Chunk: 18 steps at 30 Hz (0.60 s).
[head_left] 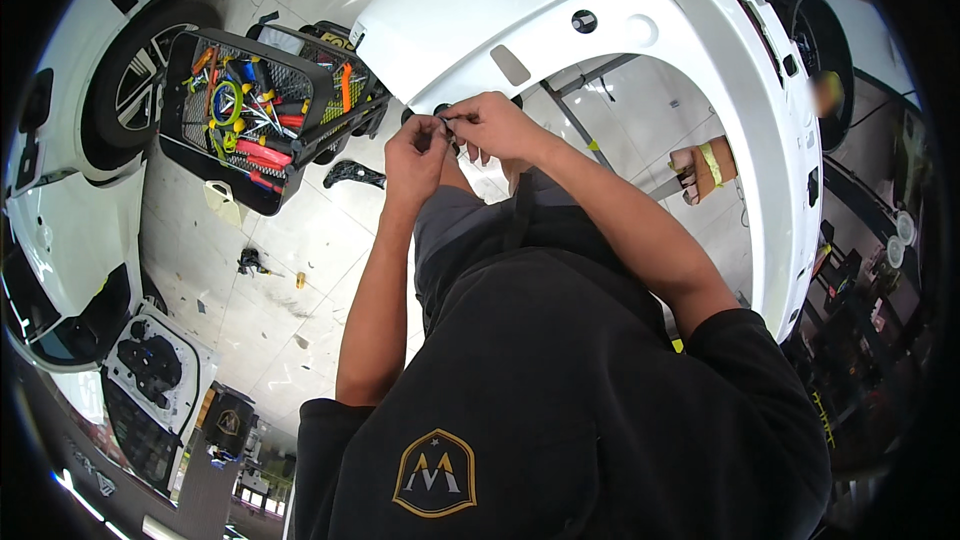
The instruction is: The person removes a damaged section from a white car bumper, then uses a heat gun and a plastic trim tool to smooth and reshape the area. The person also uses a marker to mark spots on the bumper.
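Note:
My left hand point(416, 157) and my right hand point(492, 126) meet in front of my lap, both with fingertips pinched together. A small dark piece point(447, 124) shows between the fingertips, and both hands seem to grip it. It is too small and too covered by the fingers to name. Just beyond the hands lies the edge of a large white car body panel point(460, 0), which has a wide arched opening, a round hole and a rounded rectangular cut-out.
At left stands a black mesh tool cart point(172, 145) full of screwdrivers, pliers and tape. A black bracket-like part point(354, 174) and small debris lie on the tiled floor point(300, 340). A white car's wheel point(135, 80) is beyond the cart. A wrapped brown block point(703, 170) sits inside the panel's arch.

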Available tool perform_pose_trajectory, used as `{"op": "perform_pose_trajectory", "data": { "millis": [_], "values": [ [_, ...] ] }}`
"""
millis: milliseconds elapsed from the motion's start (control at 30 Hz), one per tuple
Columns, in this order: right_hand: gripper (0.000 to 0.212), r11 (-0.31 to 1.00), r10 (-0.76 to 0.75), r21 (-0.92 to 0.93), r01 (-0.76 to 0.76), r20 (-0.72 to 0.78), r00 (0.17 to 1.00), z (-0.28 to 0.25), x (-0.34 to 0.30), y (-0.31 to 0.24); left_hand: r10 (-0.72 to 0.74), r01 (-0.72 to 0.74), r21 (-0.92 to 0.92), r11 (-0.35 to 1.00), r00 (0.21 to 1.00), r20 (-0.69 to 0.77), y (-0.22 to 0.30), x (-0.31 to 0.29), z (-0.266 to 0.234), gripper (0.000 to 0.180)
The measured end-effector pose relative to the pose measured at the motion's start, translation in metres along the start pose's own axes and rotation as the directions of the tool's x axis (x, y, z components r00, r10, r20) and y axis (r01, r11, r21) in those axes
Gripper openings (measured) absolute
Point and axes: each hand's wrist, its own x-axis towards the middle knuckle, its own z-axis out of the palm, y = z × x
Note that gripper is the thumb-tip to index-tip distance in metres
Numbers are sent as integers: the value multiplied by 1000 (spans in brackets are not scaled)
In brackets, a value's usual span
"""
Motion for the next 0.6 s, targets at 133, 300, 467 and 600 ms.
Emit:
{"op": "perform_pose_trajectory", "data": {
  "millis": [133,300,467,600],
  "values": [
    [28,996,-42,-74,44,30,999,-4,1,1,-2,2,-14,1000,1000,-4,2,-1,1,15],
    [24,972,-165,-176,155,-43,985,2,6,2,-25,35,106,994,995,-98,12,1,1,14],
    [20,997,-57,-52,54,-43,997,3,3,-1,-53,79,111,991,974,-222,20,-5,14,14],
    [15,1000,-10,-10,10,-31,999,3,4,-1,-26,41,59,997,972,-233,15,-6,11,17]
  ]
}}
